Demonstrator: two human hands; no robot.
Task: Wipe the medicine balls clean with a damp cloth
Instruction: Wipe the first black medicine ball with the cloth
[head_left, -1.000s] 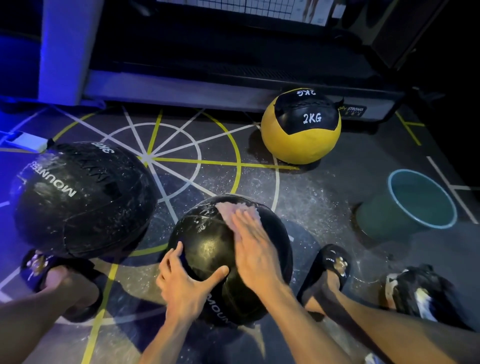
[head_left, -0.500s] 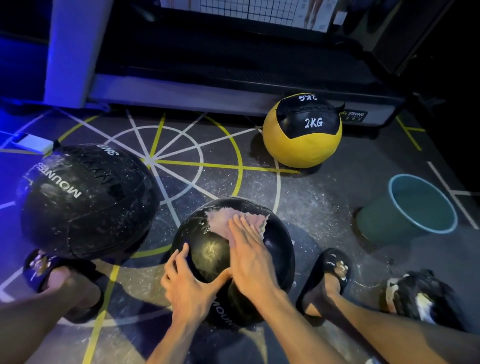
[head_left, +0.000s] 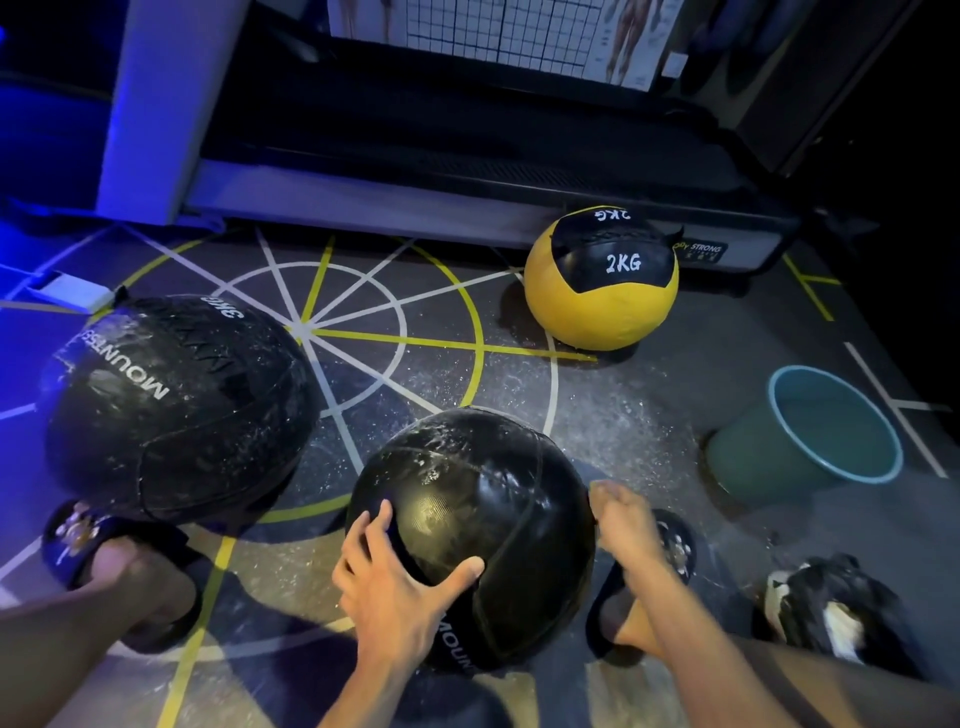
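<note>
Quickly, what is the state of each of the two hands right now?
Left hand: open, fingers spread, resting on the near black medicine ball.
Right hand: at the ball's right side; blurred, cannot tell if it holds the cloth.

L hand (head_left: 400, 587) lay spread, fingers straight, thumb out wide. R hand (head_left: 626, 525) was blurred, fingers curled; grip unclear.
</note>
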